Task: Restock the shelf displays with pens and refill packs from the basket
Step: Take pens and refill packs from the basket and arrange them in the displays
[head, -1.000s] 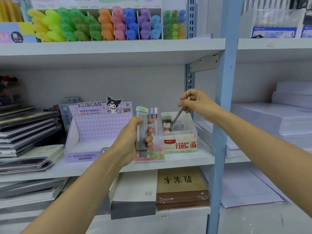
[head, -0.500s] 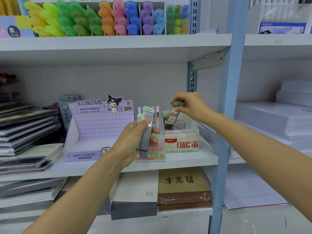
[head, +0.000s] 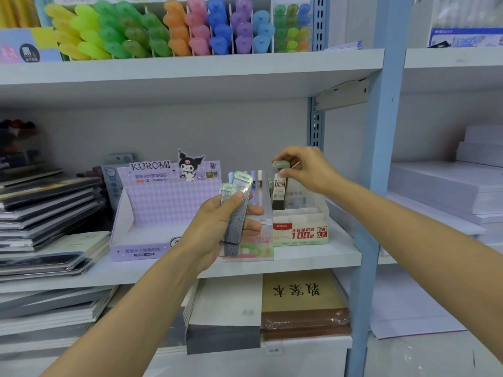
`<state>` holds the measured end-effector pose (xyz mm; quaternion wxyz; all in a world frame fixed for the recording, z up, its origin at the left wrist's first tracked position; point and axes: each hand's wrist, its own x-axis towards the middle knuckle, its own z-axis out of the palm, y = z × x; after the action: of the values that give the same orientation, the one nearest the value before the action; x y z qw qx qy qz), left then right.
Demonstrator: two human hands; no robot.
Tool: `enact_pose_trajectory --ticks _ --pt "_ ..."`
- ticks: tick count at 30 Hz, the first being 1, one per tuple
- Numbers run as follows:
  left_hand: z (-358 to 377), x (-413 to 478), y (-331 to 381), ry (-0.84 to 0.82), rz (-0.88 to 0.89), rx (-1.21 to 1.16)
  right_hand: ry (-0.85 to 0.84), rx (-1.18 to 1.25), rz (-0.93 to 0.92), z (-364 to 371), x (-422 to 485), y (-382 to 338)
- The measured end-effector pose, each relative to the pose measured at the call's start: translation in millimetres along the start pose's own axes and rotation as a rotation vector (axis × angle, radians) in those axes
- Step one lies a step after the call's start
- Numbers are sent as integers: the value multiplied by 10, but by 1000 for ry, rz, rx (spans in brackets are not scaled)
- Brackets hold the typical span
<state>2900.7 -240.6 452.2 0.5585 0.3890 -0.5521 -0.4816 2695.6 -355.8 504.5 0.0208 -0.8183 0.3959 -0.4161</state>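
My left hand (head: 217, 227) is shut on a bunch of grey lead refill packs (head: 238, 208) with pale green caps, held upright in front of the middle shelf. My right hand (head: 304, 170) pinches the green cap of a single refill pack (head: 279, 190), which stands nearly upright over the back of the white and red refill display box (head: 299, 232). Left of that box stands a clear Fruit Soda pen box (head: 258, 247) with a few pens. Further left sits the purple Kuromi display box (head: 163, 208), its tray showing no stock. The basket is out of view.
A blue shelf upright (head: 381, 159) rises just right of my right forearm. Stacked notebooks (head: 40, 213) fill the shelf's left end. Coloured highlighters (head: 163, 31) line the shelf above. Paper reams (head: 449, 191) sit in the right bay, and books (head: 302, 303) lie below.
My right hand went from lowering a pack into the white and red box to holding a pack by its cap above it. My left hand tilted its bunch slightly.
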Motion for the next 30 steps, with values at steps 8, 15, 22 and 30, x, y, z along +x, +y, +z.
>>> enact_pose_trajectory --ticks 8,15,22,30 --pt "41 -8 1 -1 11 -4 81 -101 128 -154 -32 137" --pt "32 -48 -6 -3 22 7 35 -67 190 70 -73 203" --pt "30 -45 -8 -7 10 10 101 -243 256 159 -123 194" --pt "185 -23 -3 -14 33 28 -237 560 208 -33 -310 -492"
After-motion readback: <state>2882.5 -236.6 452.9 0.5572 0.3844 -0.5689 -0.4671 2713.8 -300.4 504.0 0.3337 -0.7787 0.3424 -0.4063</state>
